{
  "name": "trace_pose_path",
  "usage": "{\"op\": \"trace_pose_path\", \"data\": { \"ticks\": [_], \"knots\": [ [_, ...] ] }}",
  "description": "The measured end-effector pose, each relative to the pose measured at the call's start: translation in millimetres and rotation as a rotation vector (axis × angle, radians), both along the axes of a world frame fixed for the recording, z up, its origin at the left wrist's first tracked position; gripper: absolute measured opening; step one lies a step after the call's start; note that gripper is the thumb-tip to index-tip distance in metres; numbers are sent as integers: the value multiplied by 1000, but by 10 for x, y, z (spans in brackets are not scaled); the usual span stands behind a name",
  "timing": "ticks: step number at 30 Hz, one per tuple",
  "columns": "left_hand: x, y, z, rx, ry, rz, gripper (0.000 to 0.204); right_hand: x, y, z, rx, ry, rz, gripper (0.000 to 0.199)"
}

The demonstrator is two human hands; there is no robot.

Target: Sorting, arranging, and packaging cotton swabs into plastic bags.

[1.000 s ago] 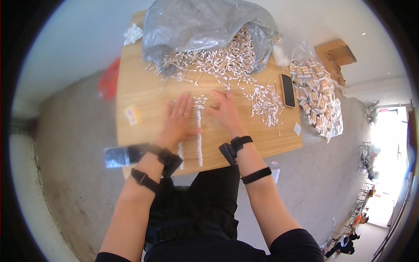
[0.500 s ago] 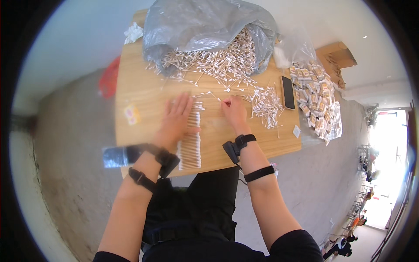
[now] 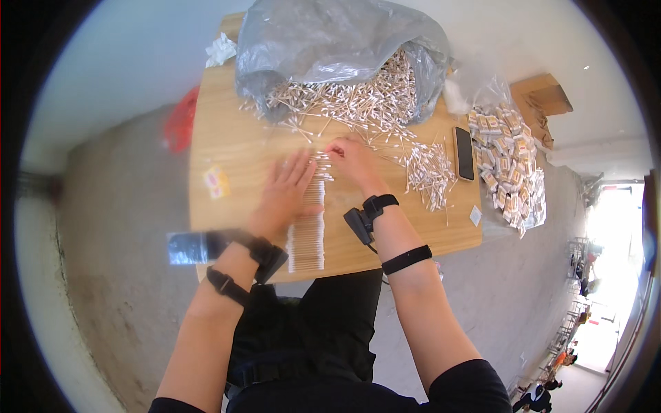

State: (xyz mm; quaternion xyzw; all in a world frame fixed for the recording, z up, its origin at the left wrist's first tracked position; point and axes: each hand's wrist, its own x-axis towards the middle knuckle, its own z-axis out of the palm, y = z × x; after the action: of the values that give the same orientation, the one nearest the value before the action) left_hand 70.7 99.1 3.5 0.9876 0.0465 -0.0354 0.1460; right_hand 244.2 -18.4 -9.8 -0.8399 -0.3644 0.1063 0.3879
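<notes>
A long row of cotton swabs [image 3: 307, 241] lies side by side on the wooden table [image 3: 241, 117], running from the near edge toward the middle. My left hand [image 3: 284, 196] rests flat along the row's left side, its fingers stretched toward the far end and the thumb across the swabs. At that far end, where a few swabs lie less evenly, my right hand [image 3: 354, 164] pinches a cotton swab [image 3: 322, 154] between thumb and forefinger; the fingers hide part of it. Right of this hand is a small loose pile of swabs [image 3: 430, 172].
A grey plastic bag [image 3: 303, 48] spills a big heap of swabs [image 3: 372, 96] at the back. Rightward are a phone [image 3: 465, 153], many small packs [image 3: 508, 162] and a cardboard box [image 3: 540, 102]. A yellow-pink card [image 3: 216, 182] and crumpled tissue [image 3: 221, 50] lie on the left.
My right hand has moved left to the far end of the swab row, close to my left fingertips. My left hand stays on the row. The whole view has shifted slightly.
</notes>
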Motion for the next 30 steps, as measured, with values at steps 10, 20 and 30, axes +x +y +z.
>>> {"op": "trace_pose_path", "data": {
  "ticks": [10,20,30],
  "knots": [
    [24,-72,52,-71,0,205,109,-214,8,-84,385,183,-274,31],
    [152,-142,-97,-83,-89,205,117,-395,321,-127,566,674,-124,48],
    [-41,-50,28,-39,-68,118,112,-585,-309,1,220,168,-256,14]
  ]
}}
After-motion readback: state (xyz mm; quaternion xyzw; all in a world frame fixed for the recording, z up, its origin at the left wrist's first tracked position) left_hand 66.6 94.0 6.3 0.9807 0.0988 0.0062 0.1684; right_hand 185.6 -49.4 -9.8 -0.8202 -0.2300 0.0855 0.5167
